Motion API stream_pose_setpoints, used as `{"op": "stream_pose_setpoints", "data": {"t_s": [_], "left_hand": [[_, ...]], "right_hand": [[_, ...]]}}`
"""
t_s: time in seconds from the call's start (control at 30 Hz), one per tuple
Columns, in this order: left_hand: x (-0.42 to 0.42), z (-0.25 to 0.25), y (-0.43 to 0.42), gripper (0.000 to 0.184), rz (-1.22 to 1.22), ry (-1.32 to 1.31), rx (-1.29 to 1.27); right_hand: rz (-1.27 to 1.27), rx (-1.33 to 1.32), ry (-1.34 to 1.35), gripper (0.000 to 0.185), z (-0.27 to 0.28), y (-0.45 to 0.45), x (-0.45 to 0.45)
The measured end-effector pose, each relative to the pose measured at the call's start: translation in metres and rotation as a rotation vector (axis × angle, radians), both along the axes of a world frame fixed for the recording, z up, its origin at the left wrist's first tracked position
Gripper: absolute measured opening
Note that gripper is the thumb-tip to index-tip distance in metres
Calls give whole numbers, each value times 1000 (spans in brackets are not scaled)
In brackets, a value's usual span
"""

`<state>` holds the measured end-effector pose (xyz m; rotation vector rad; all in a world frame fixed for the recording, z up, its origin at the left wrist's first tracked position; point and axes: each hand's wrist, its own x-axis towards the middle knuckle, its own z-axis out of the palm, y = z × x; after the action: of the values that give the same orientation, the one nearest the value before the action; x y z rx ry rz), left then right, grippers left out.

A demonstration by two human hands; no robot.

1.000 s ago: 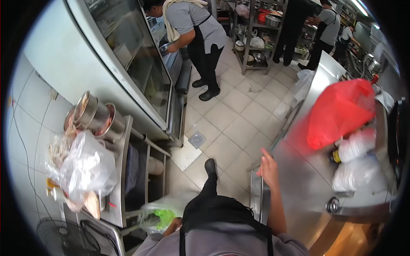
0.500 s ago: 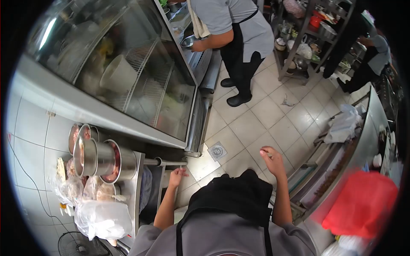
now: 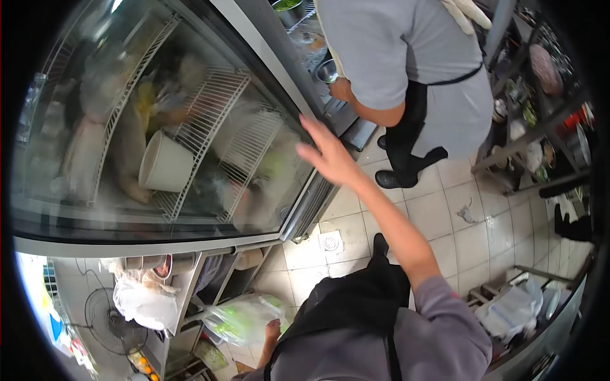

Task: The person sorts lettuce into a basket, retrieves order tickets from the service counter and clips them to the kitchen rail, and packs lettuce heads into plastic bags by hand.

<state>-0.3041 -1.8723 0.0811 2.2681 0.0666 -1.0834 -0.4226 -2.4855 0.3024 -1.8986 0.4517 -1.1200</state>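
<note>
My right hand [image 3: 329, 155] is stretched forward, its fingers apart and nothing in it. It is at the edge of a glass-door refrigerator [image 3: 264, 240]; whether it touches the frame I cannot tell. Behind the fogged glass are wire shelves [image 3: 213, 105] and a tilted white tub [image 3: 166, 164]. Low by my side, my left hand [image 3: 272, 329] has its fingers curled in, with nothing visible in them. Just beside it is a clear plastic bag of green vegetables [image 3: 244, 316].
A co-worker in grey [image 3: 438, 57] stands ahead, a hand at a metal bowl [image 3: 327, 71]. On the left, a metal table holds pots and a white bag [image 3: 146, 303], near a fan [image 3: 113, 320]. A floor drain [image 3: 330, 242] lies ahead; a shelving rack [image 3: 508, 152] stands right.
My right hand has risen forward and left to the refrigerator's edge. My left hand has dropped back and its fingers have curled. The view has turned left and come nearer the refrigerator.
</note>
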Motion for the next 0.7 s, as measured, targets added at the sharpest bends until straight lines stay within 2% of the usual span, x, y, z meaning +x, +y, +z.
{"op": "stream_pose_setpoints", "data": {"t_s": [0.03,0.1,0.13,0.17,0.2,0.23,0.27,0.3,0.33,0.37,0.4,0.43,0.5,0.6,0.7], "left_hand": [[-27,26,-32,26,-215,-196,-14],[-44,-10,-30,28,-78,-50,80],[-32,-11,-66,30,-177,-64,81],[-4,-13,-114,33,-326,-160,52],[22,-2,-180,35,-472,-292,22],[49,30,-268,38,-619,-493,-59],[67,82,-369,40,-766,-749,-170],[74,145,-468,43,-897,-1050,-237],[71,209,-565,45,-988,-1396,-132],[62,264,-648,48,-1020,-1739,194],[54,302,-706,50,-1031,-1939,667],[52,326,-748,53,-1041,-2008,1121],[58,333,-800,58,-1039,-1851,1604],[75,326,-822,62,-960,-1524,1626],[23,349,-779,48,-1085,-1634,1286]], "right_hand": [[51,152,-164,56,33,-24,21],[-189,76,-292,54,65,-87,74],[-158,150,-314,59,79,-119,98],[-52,317,-321,59,92,-143,117],[295,805,-570,57,102,-153,129],[303,802,-706,55,86,-180,177],[74,371,-217,52,82,-192,184],[-29,175,126,60,99,-191,183],[-94,367,-52,58,95,-190,195],[-163,451,-57,59,108,-183,175],[-188,468,-66,59,117,-172,171],[-198,468,-57,59,118,-169,170],[-226,466,-35,59,111,-167,170],[-244,449,-14,59,103,-170,169],[-255,421,10,59,102,-167,158]]}}
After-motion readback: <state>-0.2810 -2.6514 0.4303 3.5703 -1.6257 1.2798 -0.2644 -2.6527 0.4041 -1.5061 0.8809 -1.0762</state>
